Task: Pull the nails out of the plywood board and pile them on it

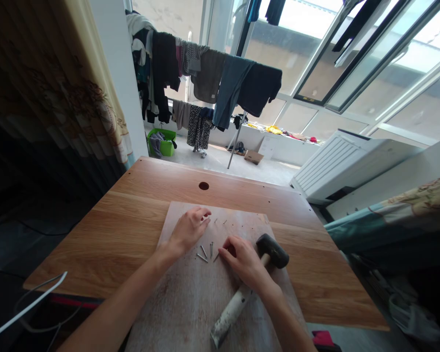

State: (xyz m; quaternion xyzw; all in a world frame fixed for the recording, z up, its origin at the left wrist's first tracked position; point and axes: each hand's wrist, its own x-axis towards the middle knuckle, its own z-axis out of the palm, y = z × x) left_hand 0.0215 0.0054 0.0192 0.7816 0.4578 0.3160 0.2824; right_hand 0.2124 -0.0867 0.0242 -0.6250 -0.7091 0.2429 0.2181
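Note:
A worn, pale wooden board (pixel 205 303) lies on the table beneath both hands. My left hand (pixel 189 229) is at the board's far left, thumb and forefinger closed around a small nail that their tips mostly hide. Further right, a row of nails (pixel 225 222) stands up from the wood. Several loose nails (pixel 204 252) lie between my hands. With its fingertips pinched, my right hand (pixel 244 259) has hold of the end of another nail (pixel 216 257). Under my right wrist rests a mallet with a black head (pixel 272 250) and a pale, scuffed handle (pixel 229 315).
The wooden table (pixel 132 230) has a round hole (pixel 204 186) near its far edge. A white cable (pixel 29 305) hangs at the left. Beyond stand a drying rack with clothes (pixel 209 73) and a green basket (pixel 166 146). Curtains (pixel 91 88) flank the left side.

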